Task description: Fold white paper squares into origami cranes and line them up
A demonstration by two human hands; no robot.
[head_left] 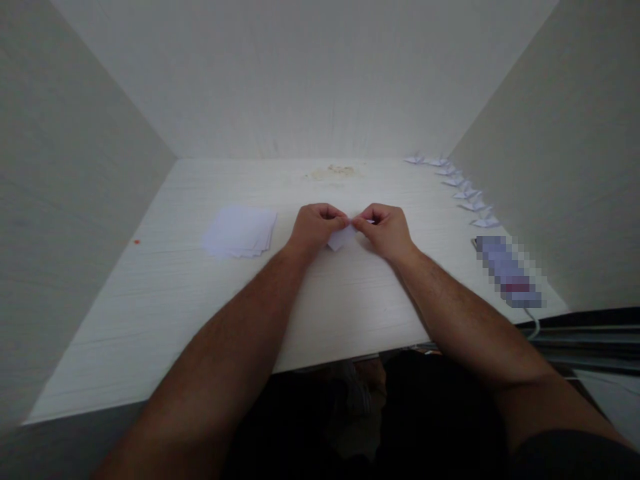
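A small piece of folded white paper (339,240) is held just above or on the table, between my two hands. My left hand (320,225) pinches it with thumb and forefinger near its upper edge. From the other side my right hand (384,228) pinches the same paper, its fingertips almost meeting those of the left. The fingers hide most of the paper; a pointed lower part shows below the left thumb and a sliver shows by the right forefinger.
A stack of white paper sheets (243,230) lies on the white table (340,313) at the left. Several folded paper cranes (465,193) line the back right edge. A blurred-out phone-like object (507,270) with a white cable (535,325) lies at right. Walls enclose three sides.
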